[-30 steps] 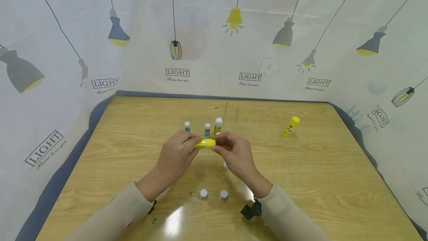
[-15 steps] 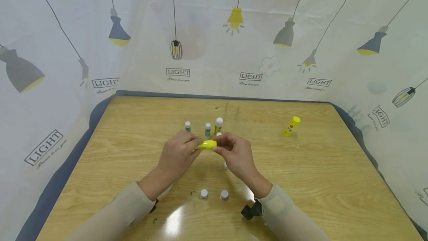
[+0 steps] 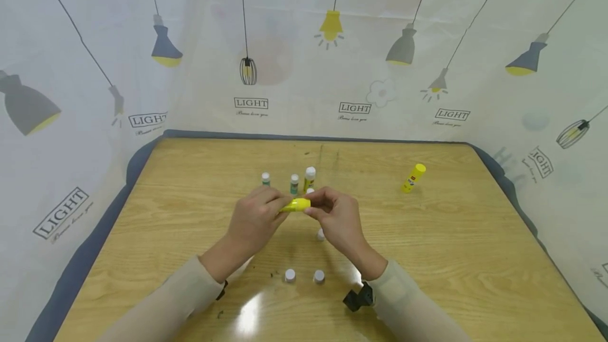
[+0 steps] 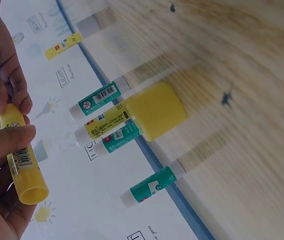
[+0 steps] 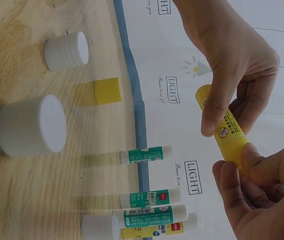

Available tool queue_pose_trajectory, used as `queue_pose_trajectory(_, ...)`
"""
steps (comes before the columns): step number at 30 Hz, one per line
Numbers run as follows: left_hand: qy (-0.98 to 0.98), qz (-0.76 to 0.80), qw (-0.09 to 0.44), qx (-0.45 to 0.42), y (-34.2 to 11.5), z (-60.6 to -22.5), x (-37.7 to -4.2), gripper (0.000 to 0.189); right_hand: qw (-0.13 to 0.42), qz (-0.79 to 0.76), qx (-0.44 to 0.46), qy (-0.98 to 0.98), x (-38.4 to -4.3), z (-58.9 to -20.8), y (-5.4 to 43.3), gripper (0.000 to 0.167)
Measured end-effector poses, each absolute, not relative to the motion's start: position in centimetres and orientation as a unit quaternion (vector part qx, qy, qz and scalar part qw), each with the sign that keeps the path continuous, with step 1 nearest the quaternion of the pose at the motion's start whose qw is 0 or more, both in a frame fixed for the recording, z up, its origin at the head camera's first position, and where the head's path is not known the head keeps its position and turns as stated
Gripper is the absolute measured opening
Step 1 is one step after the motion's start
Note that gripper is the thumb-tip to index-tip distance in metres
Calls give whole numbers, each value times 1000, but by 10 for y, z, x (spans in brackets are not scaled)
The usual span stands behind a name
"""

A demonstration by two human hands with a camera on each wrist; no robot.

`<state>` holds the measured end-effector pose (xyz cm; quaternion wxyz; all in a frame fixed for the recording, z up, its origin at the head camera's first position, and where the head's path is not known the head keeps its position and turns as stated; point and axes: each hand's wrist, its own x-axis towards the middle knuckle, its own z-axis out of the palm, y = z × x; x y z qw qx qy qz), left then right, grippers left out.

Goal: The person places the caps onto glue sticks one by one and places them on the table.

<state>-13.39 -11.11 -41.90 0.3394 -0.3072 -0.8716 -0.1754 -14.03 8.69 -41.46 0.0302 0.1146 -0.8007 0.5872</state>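
Both hands hold one yellow glue stick (image 3: 298,205) sideways above the middle of the table. My left hand (image 3: 254,215) grips its body, thumb across the barcode label in the left wrist view. My right hand (image 3: 338,218) pinches the other end between thumb and fingertips. Behind the hands, several small glue sticks stand upright: green ones with white ends (image 3: 294,185) and a yellow one with a white end (image 3: 310,177). A short yellow cap (image 5: 108,91) stands on the table in the right wrist view; the hands hide it in the head view.
Loose white caps (image 3: 290,275) stand on the wooden table (image 3: 190,183) nearer me, one partly behind the right hand. Farther right stands another yellow glue stick (image 3: 414,178). A printed cloth wall (image 3: 304,67) closes off the back and sides.
The pale ring that showed around the held glue stick a second ago is no longer visible. Both hands have shifted very slightly to the right; the things on the table stay put.
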Motion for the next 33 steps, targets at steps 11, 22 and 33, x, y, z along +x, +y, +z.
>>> queue_pose_trajectory(11, -881, -167, 318, -308, -112, -416, -132, 22, 9, 593, 116, -797, -140, -415, 89, 19)
queue_pose_trajectory(22, -880, -170, 315, -311, -112, -415, -131, 22, -31, 619, 147, -771, -140, -414, 99, 24)
queue_pose_trajectory(33, -869, -165, 322, -337, -113, -411, -131, 27, -19, 615, 158, -772, -141, -410, 107, 24)
